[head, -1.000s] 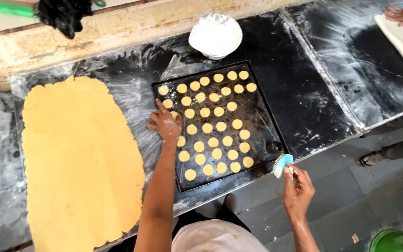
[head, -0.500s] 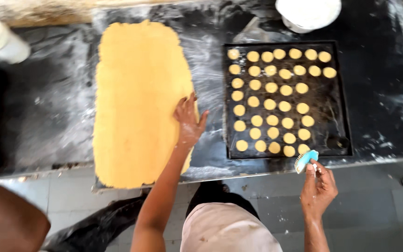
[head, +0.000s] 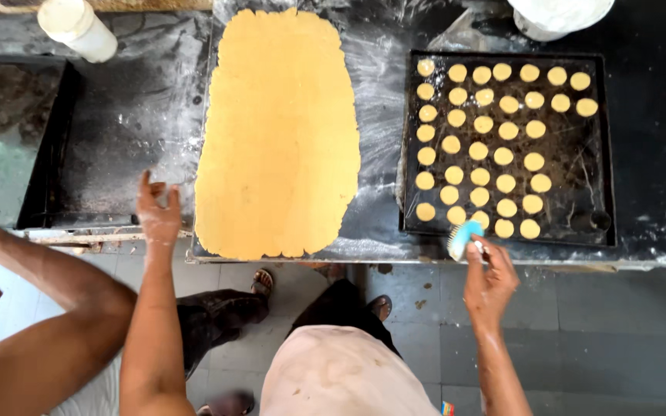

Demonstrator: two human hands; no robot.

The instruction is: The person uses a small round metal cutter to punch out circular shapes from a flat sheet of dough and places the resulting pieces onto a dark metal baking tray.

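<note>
The dough sheet lies between spread left fingers and the right hand pinching a blue cutter.

My arms are bare all the way down, with no sleeves on them. My left hand has white flour dust on the fingers and on the back. My right hand has a little flour dust on it too. There are no rings, no watch and no gloves on my hands. I wear a pale pinkish-white cloth over my front. I have open sandals on my feet.
</note>
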